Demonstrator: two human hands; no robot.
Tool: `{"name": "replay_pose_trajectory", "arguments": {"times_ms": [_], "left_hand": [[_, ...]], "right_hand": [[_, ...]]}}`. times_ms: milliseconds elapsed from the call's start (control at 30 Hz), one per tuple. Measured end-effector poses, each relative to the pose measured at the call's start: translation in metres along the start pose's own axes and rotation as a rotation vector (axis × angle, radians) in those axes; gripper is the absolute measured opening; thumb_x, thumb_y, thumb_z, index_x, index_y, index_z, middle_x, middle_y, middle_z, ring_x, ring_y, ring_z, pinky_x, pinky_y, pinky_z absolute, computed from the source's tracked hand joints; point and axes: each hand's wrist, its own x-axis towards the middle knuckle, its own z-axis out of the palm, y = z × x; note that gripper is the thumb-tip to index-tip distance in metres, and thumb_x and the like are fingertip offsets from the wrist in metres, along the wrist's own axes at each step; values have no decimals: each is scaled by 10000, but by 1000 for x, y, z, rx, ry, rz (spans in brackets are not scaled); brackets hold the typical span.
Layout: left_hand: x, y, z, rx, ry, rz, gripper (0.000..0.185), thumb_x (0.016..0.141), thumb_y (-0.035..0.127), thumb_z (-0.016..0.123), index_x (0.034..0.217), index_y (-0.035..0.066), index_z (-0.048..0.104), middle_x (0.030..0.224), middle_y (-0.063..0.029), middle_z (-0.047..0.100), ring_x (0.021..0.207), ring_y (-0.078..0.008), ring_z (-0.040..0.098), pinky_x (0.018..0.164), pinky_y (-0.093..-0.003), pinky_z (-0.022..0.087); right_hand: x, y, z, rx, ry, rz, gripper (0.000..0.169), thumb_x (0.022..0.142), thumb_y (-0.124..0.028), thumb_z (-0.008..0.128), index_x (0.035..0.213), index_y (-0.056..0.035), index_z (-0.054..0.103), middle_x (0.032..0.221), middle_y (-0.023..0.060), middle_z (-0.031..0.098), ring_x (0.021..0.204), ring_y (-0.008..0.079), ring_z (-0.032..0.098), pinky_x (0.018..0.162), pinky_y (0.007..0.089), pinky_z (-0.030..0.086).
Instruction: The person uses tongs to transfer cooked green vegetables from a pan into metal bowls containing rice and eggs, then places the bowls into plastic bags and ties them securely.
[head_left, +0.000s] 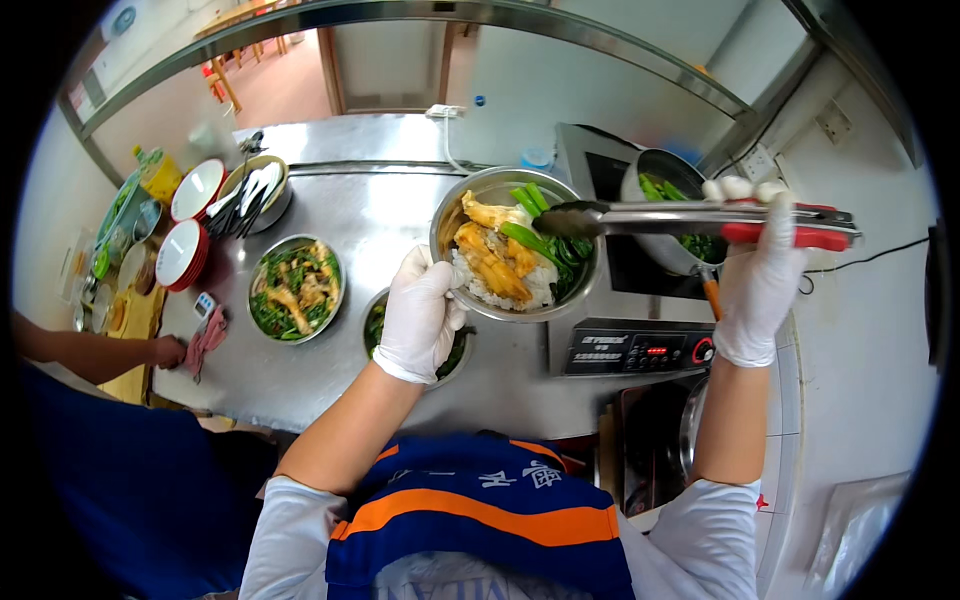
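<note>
My gloved left hand (425, 311) grips the near left rim of a stainless steel bowl (517, 311), held up above the counter. White rice (480, 289) lies in it, topped with browned chicken pieces (487, 251) and green leafy vegetables (570, 262). In my gloved right hand (757, 277) is a pair of kitchen tongs (660, 217) with red grips. The dark tong tips reach over the bowl's right side, at the greens; whether they pinch any is unclear. Partly behind my left hand, a second steel bowl (457, 360) with greens stands on the counter.
Right of the bowl, a pot (637, 232) of greens sits on an induction cooker (634, 349) with a lit display. Another filled bowl (296, 289) stands left on the steel counter (375, 210), near stacked red-and-white bowls (180, 251). A co-worker's hand (171, 351) touches a pink cloth (204, 341).
</note>
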Motion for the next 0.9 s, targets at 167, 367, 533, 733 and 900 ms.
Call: {"name": "replay_pose_trajectory", "arguments": {"times_ms": [167, 367, 533, 733, 900], "left_hand": [[-26, 47, -64, 100, -10, -39, 121, 768, -35, 488, 802, 78, 462, 699, -28, 549, 447, -66, 440, 319, -189, 323], [-40, 75, -128, 118, 3, -103, 149, 757, -43, 513, 781, 87, 446, 665, -24, 518, 429, -75, 424, 321, -198, 290], [-43, 79, -157, 142, -61, -160, 157, 757, -41, 517, 782, 82, 423, 643, -27, 494, 408, -71, 402, 317, -205, 269], [-60, 60, -157, 154, -159, -223, 141, 740, -43, 474, 813, 76, 460, 688, -33, 525, 434, -68, 426, 319, -196, 268], [-85, 37, -124, 187, -243, -231, 155, 742, -38, 452, 866, 51, 480, 718, -44, 532, 424, -69, 406, 312, -189, 274]], "right_hand": [[-44, 8, 51, -77, 12, 82, 168, 894, -138, 592, 967, -5, 519, 898, 162, 632, 848, 294, 646, 824, 404, 519], [-112, 15, 96, 29, -150, 94, 282, 874, -251, 628, 1013, -40, 503, 945, 168, 612, 920, 308, 600, 895, 488, 465], [-136, 8, 96, -54, 187, 64, 207, 897, -199, 596, 978, -23, 522, 941, 170, 613, 894, 283, 611, 882, 455, 486], [-173, -24, 85, -54, 283, 48, 174, 897, -186, 591, 966, -37, 532, 928, 156, 622, 893, 280, 616, 876, 433, 486], [-199, -60, 54, -123, 287, 72, 153, 889, -134, 595, 981, -30, 530, 928, 155, 628, 872, 279, 620, 889, 423, 472]]}}
